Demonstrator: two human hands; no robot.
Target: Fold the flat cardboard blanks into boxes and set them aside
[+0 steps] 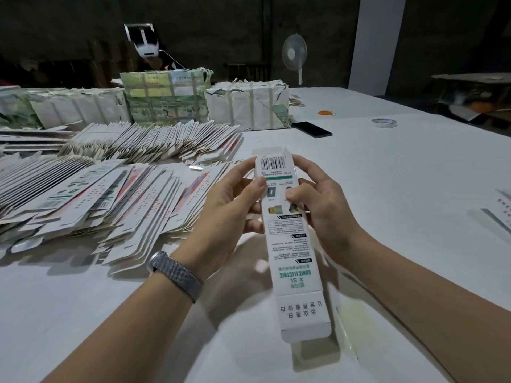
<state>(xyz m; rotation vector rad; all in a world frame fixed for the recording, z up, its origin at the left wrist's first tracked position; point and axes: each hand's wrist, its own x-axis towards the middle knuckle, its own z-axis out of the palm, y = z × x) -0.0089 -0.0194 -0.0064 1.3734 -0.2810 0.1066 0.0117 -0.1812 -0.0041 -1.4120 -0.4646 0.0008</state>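
held box (pixel 290 239): 1 | wrapped bundles (pixel 247 106): 4 | phone (pixel 311 129): 1 | tape roll (pixel 384 123): 1 | fan (pixel 294 54): 1

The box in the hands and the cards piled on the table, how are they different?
The box is opened into a long tube; the cards lie flat. The left hand and right hand hold the box up, while the cards rest in a heap on the table. There is one box and many cards. Both are white printed cardboard.
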